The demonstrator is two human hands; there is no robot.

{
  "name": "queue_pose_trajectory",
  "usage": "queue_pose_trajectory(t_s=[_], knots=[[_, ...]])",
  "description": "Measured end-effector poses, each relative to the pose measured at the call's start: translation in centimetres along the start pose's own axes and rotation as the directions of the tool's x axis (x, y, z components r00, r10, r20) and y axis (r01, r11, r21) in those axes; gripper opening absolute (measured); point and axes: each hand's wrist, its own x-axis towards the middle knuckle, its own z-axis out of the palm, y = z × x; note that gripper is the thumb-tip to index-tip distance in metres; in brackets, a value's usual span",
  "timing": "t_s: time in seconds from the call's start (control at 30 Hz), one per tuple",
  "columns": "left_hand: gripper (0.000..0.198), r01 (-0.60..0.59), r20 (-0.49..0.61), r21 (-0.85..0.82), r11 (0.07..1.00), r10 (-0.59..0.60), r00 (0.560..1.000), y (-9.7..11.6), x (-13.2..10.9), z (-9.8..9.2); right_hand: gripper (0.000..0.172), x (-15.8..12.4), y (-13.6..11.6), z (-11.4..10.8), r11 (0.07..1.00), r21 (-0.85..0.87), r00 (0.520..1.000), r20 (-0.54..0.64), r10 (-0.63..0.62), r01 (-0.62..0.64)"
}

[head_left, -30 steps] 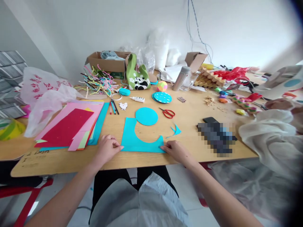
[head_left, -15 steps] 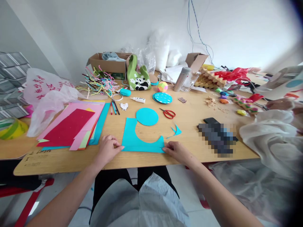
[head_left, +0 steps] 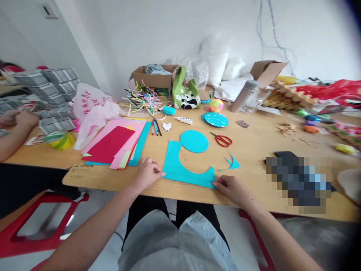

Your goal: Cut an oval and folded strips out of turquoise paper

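A blue craft sheet (head_left: 186, 177) with a large round piece cut from its upper side lies flat near the table's front edge. My left hand (head_left: 147, 174) pinches its lower left corner between thumb and fingertips. At the lower right corner, my right hand (head_left: 231, 188) grips it the same way. Just above the sheet rests a blue disc (head_left: 194, 141), touching or nearly touching its upper left part. Red-handled scissors (head_left: 223, 141) lie to the right of the disc with blades pointing left. Thin blue offcuts (head_left: 233, 162) are above my right hand.
Coloured sheets (head_left: 108, 145) are stacked left. Behind are white-dotted blue discs (head_left: 216, 119), a glue bottle (head_left: 184, 120), pens (head_left: 156, 128), pipe cleaners (head_left: 142, 97), a panda bag (head_left: 186, 92) and a steel flask (head_left: 244, 96). A pixelated dark object (head_left: 299, 180) lies right. Another person's hand (head_left: 26, 118) is far left.
The view has swung left, so everything sits further right and another person's hand shows at far left. Both my hands still hold the sheet's lower corners.
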Motion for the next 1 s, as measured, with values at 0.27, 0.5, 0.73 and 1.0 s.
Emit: queue_pose_trajectory(t_s=[0.27, 0.5, 0.73, 1.0], knots=[[0.011, 0.029, 0.006, -0.049, 0.998, -0.029, 1.000, 0.4, -0.3, -0.3, 0.033, 0.1, -0.1, 0.0, 0.999, -0.032, 1.000, -0.010, -0.019, 0.019], [0.010, 0.009, -0.021, -0.083, 0.997, -0.011, 1.000, 0.0, -0.3, 0.0, 0.032, 0.0, 0.1, 0.2, 0.999, -0.031, 0.998, -0.045, -0.037, 0.036], [0.010, -0.007, -0.034, -0.086, 0.996, 0.004, 0.999, -0.4, -0.2, 0.3, 0.029, 0.0, 0.0, 0.4, 0.999, -0.001, 0.997, -0.062, -0.044, 0.044], [0.008, -0.075, -0.085, -0.066, 0.995, 0.069, 0.994, -0.7, -0.5, 0.6, 0.027, -0.3, -0.5, 0.2, 0.999, 0.006, 0.997, -0.068, -0.037, 0.038]])
